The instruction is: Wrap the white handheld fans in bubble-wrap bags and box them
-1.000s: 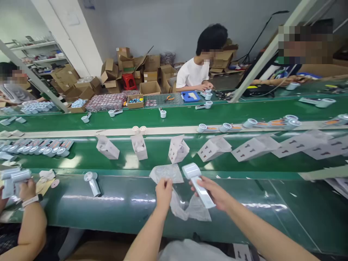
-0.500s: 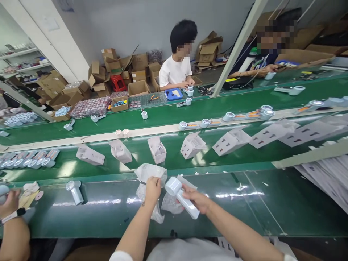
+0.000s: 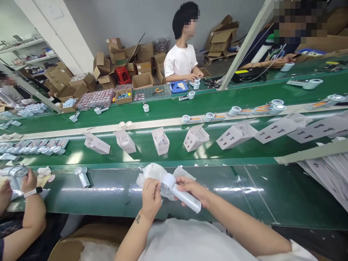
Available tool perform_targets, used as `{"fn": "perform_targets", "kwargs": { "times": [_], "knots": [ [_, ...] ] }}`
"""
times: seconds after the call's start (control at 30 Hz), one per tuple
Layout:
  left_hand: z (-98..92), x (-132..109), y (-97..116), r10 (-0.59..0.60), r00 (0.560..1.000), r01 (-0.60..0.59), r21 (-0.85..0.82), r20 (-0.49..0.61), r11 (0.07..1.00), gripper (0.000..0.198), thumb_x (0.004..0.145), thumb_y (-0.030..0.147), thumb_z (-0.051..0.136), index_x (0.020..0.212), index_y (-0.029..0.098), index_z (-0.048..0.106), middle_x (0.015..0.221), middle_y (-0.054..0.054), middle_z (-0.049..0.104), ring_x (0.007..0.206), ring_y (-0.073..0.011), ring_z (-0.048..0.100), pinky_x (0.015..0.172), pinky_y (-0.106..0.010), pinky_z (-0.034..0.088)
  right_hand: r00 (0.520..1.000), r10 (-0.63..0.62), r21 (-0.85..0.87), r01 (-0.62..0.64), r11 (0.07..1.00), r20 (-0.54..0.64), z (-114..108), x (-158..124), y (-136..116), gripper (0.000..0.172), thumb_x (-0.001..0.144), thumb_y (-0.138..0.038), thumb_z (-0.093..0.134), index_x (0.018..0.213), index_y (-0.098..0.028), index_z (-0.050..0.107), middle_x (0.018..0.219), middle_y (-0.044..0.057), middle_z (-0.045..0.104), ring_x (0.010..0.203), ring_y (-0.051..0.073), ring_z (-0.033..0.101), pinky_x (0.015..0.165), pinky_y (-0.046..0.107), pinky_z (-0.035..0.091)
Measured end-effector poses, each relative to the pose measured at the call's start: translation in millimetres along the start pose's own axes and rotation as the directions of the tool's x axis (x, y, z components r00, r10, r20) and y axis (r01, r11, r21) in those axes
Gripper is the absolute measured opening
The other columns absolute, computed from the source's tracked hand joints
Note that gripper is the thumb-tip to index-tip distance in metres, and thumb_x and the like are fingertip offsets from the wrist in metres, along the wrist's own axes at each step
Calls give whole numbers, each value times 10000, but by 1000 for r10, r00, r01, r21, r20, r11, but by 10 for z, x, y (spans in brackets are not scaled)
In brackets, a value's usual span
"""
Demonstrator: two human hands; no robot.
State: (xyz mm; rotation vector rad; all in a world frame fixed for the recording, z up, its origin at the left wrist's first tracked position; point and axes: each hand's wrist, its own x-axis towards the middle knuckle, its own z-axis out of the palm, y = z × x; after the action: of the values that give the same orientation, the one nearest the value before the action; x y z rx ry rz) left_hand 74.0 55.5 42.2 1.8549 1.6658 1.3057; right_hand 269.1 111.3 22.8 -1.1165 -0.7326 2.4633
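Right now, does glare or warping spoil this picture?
Head view: glare streaks the green work surface; the white boxes toward the right edge look stretched; the edges of the translucent bag are hard to trace by the left hand; the pale blue device in the right hand reads clearly.

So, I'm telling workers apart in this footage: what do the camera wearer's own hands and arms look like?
The left hand and right hand are bare, with no gloves or watch visible. A small dark marking sits on the left forearm near the wrist. A white sleeve shows on the right arm.
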Motion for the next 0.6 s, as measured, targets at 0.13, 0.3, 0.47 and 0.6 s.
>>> {"fn": "perform_targets", "kwargs": {
  "times": [0.13,0.3,0.47,0.6],
  "knots": [
    [59,-148,145,263,965,-262,109,4,959,235,831,53,415,932,174,589,806,-75,609,784,-185,553,719,-329,481,994,-86,16,87,996,-67,137,-218,17,471,639,-290,752,1023,-221,489,981,41,636,671,226,690,434,293,532],
    [142,-355,265,301,910,-314,0,286,950,271,829,59,381,940,168,603,820,-100,624,792,-199,566,725,-347,486,977,-21,232,72,970,-214,235,-315,92,542,654,-198,688,1131,-268,441,844,-2,631,600,165,644,499,303,534],
    [121,-311,488,40,948,2,-133,314,991,187,888,184,418,864,185,603,791,-79,627,760,-184,568,707,-315,466,931,63,214,16,977,-359,197,-459,223,251,717,-283,640,853,-234,435,721,-12,603,611,150,610,550,272,492],
    [52,-286,647,-151,879,299,-275,453,914,206,881,298,474,783,192,620,657,-37,600,624,-156,553,633,-274,447,902,-247,-464,59,884,-355,44,-972,130,284,759,-447,627,674,-217,482,562,-40,493,507,119,468,467,228,366]
  ]
}}
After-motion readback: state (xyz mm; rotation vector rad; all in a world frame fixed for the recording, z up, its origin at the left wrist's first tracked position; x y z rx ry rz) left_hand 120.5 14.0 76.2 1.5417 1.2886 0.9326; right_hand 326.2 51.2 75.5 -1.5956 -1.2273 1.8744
